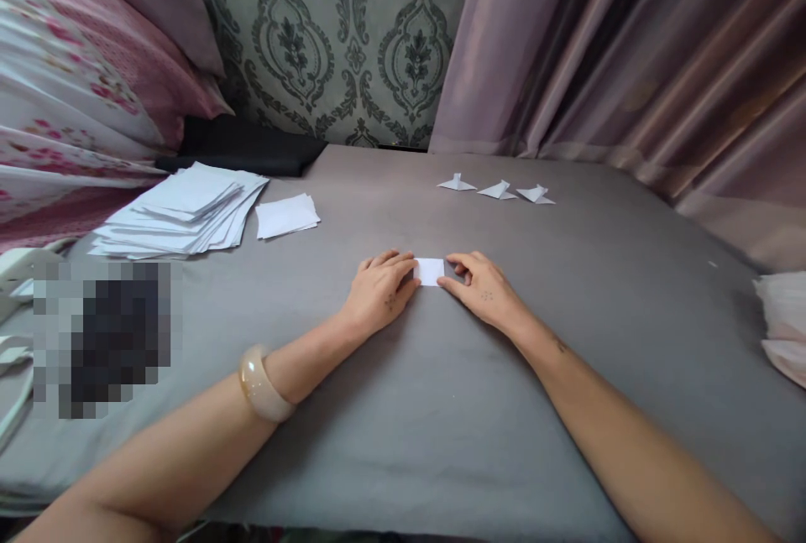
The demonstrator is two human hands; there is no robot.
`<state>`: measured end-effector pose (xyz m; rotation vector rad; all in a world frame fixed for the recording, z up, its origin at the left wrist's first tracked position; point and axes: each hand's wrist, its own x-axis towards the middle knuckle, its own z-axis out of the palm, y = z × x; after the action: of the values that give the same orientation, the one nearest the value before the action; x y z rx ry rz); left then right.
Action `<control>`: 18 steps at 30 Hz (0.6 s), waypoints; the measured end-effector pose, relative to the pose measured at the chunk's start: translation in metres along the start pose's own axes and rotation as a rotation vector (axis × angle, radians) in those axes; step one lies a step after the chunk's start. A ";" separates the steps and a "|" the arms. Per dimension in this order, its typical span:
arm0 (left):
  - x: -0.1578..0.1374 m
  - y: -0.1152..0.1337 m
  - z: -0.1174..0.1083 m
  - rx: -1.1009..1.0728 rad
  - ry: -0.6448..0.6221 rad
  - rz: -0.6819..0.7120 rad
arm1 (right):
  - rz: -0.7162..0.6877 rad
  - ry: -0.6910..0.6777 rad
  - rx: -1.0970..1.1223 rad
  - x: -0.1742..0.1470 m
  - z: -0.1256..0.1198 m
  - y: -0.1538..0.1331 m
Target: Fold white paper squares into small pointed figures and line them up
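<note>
A small white paper rectangle (431, 272) lies flat on the grey cloth between my hands. My left hand (384, 287) rests at its left edge, with the thumb and index finger pressing on that side. The other left fingers lie on the cloth, and a pale bangle circles the wrist. My right hand (479, 284) is at the paper's right side. Its thumb tip touches the lower right corner, while the bent index finger sits apart from the thumb, just off the upper right corner.
Grey cloth (403, 442) covers the surface. Several white sheets are stacked in a large pile (189, 207) at left, with a smaller paper stack (288, 216) beside it. Three folded paper shapes (499, 190) stand at the back right. Curtains (567, 48) hang behind.
</note>
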<state>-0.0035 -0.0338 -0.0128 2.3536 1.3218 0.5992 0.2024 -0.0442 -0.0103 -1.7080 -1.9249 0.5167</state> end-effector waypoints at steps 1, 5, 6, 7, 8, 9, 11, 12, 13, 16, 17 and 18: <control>0.001 0.000 -0.001 -0.019 0.014 -0.024 | 0.004 0.003 -0.009 0.000 -0.001 0.001; 0.005 0.002 -0.006 -0.101 0.029 -0.106 | -0.014 -0.001 -0.006 -0.003 -0.001 -0.001; 0.006 0.003 -0.007 -0.115 0.029 -0.111 | -0.011 0.008 0.000 -0.003 0.000 -0.001; 0.007 0.004 -0.007 -0.124 0.029 -0.111 | -0.004 0.024 0.011 -0.004 0.001 -0.002; 0.008 0.004 -0.007 -0.128 0.030 -0.112 | 0.006 0.042 0.025 -0.004 0.002 -0.003; 0.009 0.004 -0.007 -0.129 0.032 -0.114 | 0.017 0.059 0.043 -0.004 0.003 -0.003; 0.010 0.003 -0.005 -0.127 0.042 -0.115 | 0.048 0.084 0.099 -0.002 0.005 -0.003; 0.011 0.002 -0.004 -0.126 0.050 -0.113 | 0.067 0.092 0.135 -0.002 0.006 -0.003; 0.012 0.001 -0.004 -0.127 0.058 -0.108 | 0.084 0.098 0.176 -0.001 0.006 -0.002; 0.014 0.000 -0.004 -0.154 0.071 -0.077 | 0.080 0.104 0.293 -0.001 0.006 -0.002; 0.014 0.001 -0.005 -0.174 0.076 -0.059 | 0.058 0.092 0.321 -0.001 0.006 -0.001; 0.014 0.001 -0.006 -0.198 0.086 -0.035 | 0.034 0.071 0.348 -0.002 0.006 -0.002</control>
<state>0.0010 -0.0217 -0.0047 2.1630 1.2733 0.7904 0.1975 -0.0462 -0.0146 -1.5135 -1.6457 0.7453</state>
